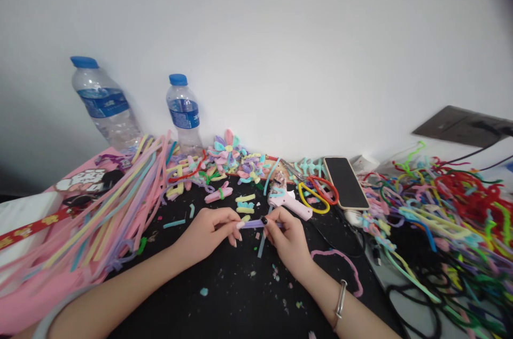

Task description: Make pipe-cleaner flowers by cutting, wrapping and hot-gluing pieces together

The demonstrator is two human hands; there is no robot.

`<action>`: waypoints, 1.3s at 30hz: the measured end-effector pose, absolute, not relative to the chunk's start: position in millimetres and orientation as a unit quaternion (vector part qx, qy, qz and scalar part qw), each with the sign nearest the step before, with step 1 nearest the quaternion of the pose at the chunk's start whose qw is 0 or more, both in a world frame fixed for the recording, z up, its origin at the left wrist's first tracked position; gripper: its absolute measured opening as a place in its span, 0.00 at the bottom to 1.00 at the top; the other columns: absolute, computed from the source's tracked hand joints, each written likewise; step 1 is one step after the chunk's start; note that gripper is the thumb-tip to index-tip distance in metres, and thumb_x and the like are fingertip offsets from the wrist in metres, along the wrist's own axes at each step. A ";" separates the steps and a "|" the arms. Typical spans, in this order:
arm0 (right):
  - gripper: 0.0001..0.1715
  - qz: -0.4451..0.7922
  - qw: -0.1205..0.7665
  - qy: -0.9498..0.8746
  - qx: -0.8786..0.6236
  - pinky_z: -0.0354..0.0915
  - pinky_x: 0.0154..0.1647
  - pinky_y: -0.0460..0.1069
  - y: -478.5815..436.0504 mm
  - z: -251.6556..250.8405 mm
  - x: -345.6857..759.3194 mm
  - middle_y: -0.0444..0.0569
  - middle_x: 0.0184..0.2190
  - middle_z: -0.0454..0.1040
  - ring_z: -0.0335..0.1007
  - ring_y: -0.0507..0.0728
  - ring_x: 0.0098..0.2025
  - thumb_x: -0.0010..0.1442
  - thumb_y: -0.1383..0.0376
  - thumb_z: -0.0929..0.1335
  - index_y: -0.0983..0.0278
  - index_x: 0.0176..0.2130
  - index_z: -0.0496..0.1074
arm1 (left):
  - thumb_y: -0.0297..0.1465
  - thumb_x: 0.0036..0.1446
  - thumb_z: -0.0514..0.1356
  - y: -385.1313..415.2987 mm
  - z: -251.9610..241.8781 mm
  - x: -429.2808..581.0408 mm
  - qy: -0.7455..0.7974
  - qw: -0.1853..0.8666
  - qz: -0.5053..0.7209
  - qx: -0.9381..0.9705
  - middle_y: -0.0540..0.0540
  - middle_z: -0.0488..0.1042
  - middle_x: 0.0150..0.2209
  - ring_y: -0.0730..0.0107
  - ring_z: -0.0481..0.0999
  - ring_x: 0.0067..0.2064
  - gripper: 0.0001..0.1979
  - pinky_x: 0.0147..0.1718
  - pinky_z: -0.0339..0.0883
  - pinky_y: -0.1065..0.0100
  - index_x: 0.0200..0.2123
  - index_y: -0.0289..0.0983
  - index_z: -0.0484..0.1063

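My left hand [212, 231] and my right hand [286, 237] meet over a black table top [232, 296], fingers pinched on the two ends of a short purple pipe cleaner [253, 223] held level between them. A light blue pipe cleaner piece [262, 245] lies under the hands. A pink glue gun [286, 197] lies just beyond my right hand. Short yellow and blue pieces [245, 204] sit right behind the purple one.
Long pastel pipe cleaners [120, 200] fan over a pink box [80, 184] at left. Two water bottles [105, 106] [184, 112] stand by the wall. Pipe-cleaner flowers [228, 154], a phone [345, 181], coloured loops [316, 194] and a tangled heap [449, 221] fill the back and right.
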State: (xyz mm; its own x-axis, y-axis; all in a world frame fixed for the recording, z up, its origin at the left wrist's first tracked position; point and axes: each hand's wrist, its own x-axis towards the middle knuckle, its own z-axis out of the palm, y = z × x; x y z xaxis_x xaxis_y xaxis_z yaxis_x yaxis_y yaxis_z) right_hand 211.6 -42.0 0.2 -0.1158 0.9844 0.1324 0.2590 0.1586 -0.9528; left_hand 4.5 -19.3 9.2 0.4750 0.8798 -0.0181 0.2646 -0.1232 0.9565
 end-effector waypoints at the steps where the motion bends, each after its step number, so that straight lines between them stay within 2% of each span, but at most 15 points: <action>1: 0.13 0.407 0.447 -0.618 -0.503 0.52 0.18 0.44 -41.2 -0.1 212.4 0.39 0.17 0.63 0.54 0.49 0.18 0.63 0.62 0.63 0.63 0.27 0.64 | 0.32 0.61 0.55 -18.6 9.1 4.0 0.420 0.507 0.299 0.691 0.49 0.78 0.26 0.72 0.77 0.26 0.11 0.29 0.67 0.73 0.30 0.35 0.74; 4: 0.12 0.376 0.452 -0.631 -0.507 0.54 0.20 0.44 -39.2 0.7 214.3 0.40 0.18 0.64 0.56 0.49 0.19 0.63 0.62 0.64 0.63 0.28 0.64 | 0.33 0.61 0.56 -16.3 7.6 2.4 0.431 0.466 0.295 0.714 0.49 0.77 0.26 0.70 0.76 0.27 0.11 0.28 0.66 0.73 0.31 0.35 0.76; 8: 0.09 0.309 0.454 -0.686 -0.477 0.62 0.30 0.45 -39.4 4.1 212.7 0.46 0.29 0.71 0.66 0.52 0.30 0.62 0.66 0.64 0.63 0.29 0.66 | 0.31 0.60 0.57 -16.0 5.8 2.4 0.433 0.431 0.280 0.741 0.48 0.77 0.29 0.70 0.75 0.29 0.09 0.29 0.65 0.72 0.36 0.36 0.77; 10: 0.09 0.296 0.450 -0.703 -0.464 0.63 0.32 0.46 -40.6 5.5 210.8 0.46 0.30 0.71 0.67 0.53 0.32 0.62 0.67 0.64 0.63 0.28 0.66 | 0.30 0.60 0.57 -17.6 6.0 3.1 0.425 0.415 0.272 0.757 0.48 0.78 0.31 0.70 0.74 0.29 0.08 0.30 0.65 0.72 0.37 0.37 0.77; 16: 0.09 0.306 0.420 -0.705 -0.483 0.62 0.27 0.45 -42.4 4.2 208.4 0.44 0.24 0.71 0.67 0.52 0.26 0.61 0.68 0.65 0.63 0.28 0.69 | 0.26 0.60 0.57 -22.1 7.9 5.2 0.395 0.377 0.277 0.790 0.50 0.77 0.28 0.71 0.75 0.31 0.08 0.35 0.63 0.73 0.32 0.37 0.77; 22: 0.05 0.372 0.421 -0.668 -0.489 0.59 0.21 0.44 -41.6 2.9 207.5 0.42 0.21 0.71 0.65 0.51 0.21 0.59 0.67 0.65 0.63 0.31 0.69 | 0.28 0.61 0.57 -20.7 7.0 5.6 0.410 0.421 0.294 0.753 0.51 0.75 0.25 0.72 0.74 0.28 0.09 0.32 0.63 0.73 0.29 0.36 0.74; 26: 0.03 0.407 0.425 -0.649 -0.481 0.59 0.22 0.44 -41.7 3.2 207.7 0.41 0.20 0.71 0.65 0.51 0.21 0.59 0.65 0.66 0.62 0.35 0.69 | 0.30 0.61 0.56 -21.1 7.7 5.4 0.420 0.457 0.301 0.724 0.51 0.74 0.24 0.72 0.73 0.26 0.10 0.29 0.63 0.72 0.29 0.36 0.74; 32: 0.11 0.423 0.425 -0.644 -0.475 0.57 0.21 0.45 -42.9 2.7 206.4 0.38 0.19 0.69 0.64 0.51 0.21 0.58 0.65 0.67 0.62 0.43 0.67 | 0.33 0.62 0.53 -20.7 8.9 7.6 0.458 0.471 0.334 0.675 0.53 0.70 0.20 0.70 0.71 0.23 0.11 0.26 0.61 0.70 0.28 0.37 0.69; 39: 0.13 0.419 0.380 -0.674 -0.476 0.58 0.24 0.44 -42.9 -0.3 206.2 0.38 0.20 0.68 0.63 0.50 0.22 0.58 0.66 0.66 0.62 0.45 0.68 | 0.33 0.62 0.53 -20.8 9.9 6.9 0.460 0.468 0.351 0.668 0.55 0.68 0.18 0.72 0.69 0.21 0.10 0.25 0.60 0.71 0.29 0.37 0.67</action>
